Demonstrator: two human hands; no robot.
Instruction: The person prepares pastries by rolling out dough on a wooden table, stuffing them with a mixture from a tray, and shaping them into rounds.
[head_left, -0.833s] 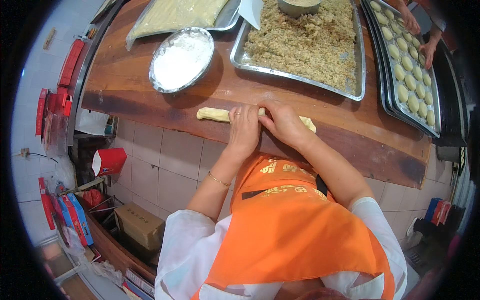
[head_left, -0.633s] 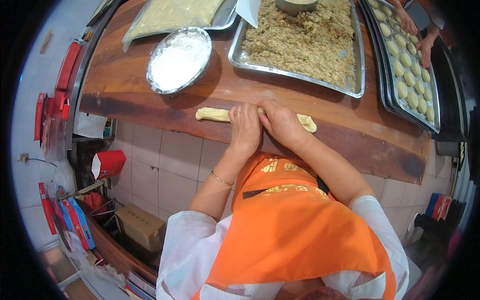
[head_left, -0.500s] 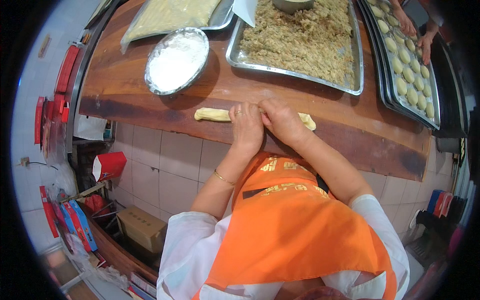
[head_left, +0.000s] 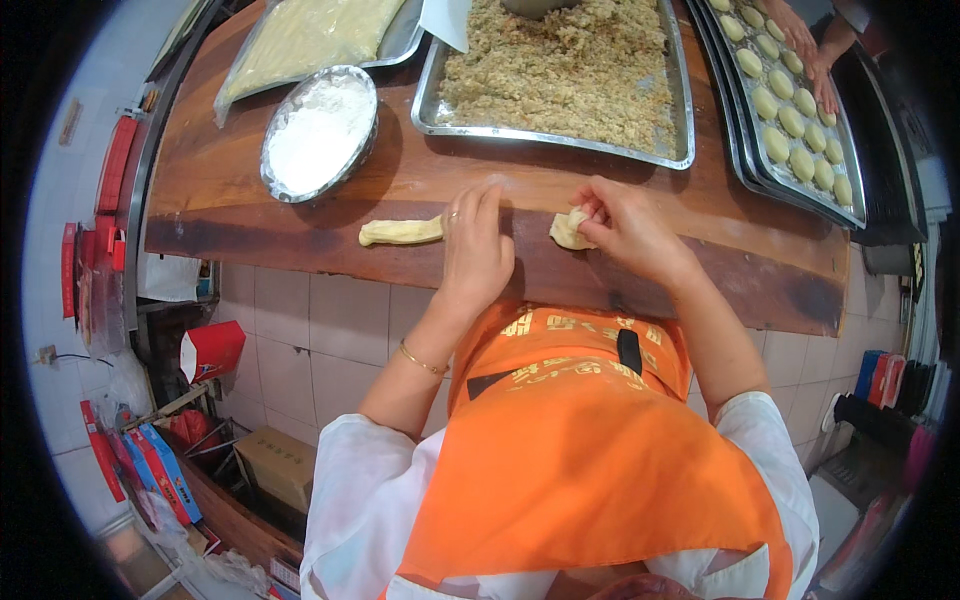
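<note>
Head view: bowl (head_left: 358, 150) holds white powder (head_left: 320, 132); tray (head_left: 427, 100) crumbly mix (head_left: 570, 85); right grip (head_left: 630, 225) pinching dough (head_left: 566, 232); left grip (head_left: 478, 243) unclear.

The left forearm (head_left: 398, 398) and right forearm (head_left: 722, 340) slant forward and inward. The left hand (head_left: 478, 245) lies back upward, fingers nearly straight and pointing away; the right hand (head_left: 632, 228) points leftward, fingers curled into a pinch.

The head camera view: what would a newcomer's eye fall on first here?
Probably the bright orange apron, filling the lower middle. Above it, on the wooden table, the left hand is at the right end of a pale dough roll, while the right hand pinches a small dough piece. Farther back, a metal tray holds a crumbly brown mixture.
</note>
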